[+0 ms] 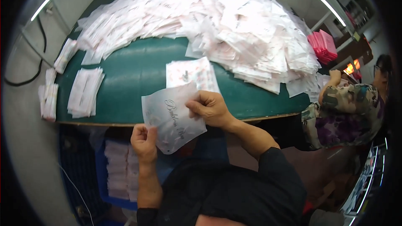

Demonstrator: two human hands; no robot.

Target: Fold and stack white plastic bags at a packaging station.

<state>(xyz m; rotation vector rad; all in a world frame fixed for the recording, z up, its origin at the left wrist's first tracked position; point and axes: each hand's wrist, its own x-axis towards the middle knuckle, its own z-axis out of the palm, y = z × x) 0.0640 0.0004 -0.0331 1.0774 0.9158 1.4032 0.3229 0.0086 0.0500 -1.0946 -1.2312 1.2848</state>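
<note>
Between my two hands is a translucent white plastic bag (176,119) with dark script printed on it, held up over the table's front edge. My left hand (144,141) pinches its lower left edge. With thumb and fingers closed, my right hand (209,108) grips the upper right side. Just beyond the bag, a small stack of white bags with pale red marks (191,72) lies on the green table (138,65), its near part hidden by the bag in my hands.
A large heap of similar bags (247,37) covers the table's far side. At left lie a neat stack (86,92) and several bundles (49,96). Below stands a blue crate (101,169) of bundles. Pink packages (322,46) sit at far right, near another person in a patterned sleeve (343,121).
</note>
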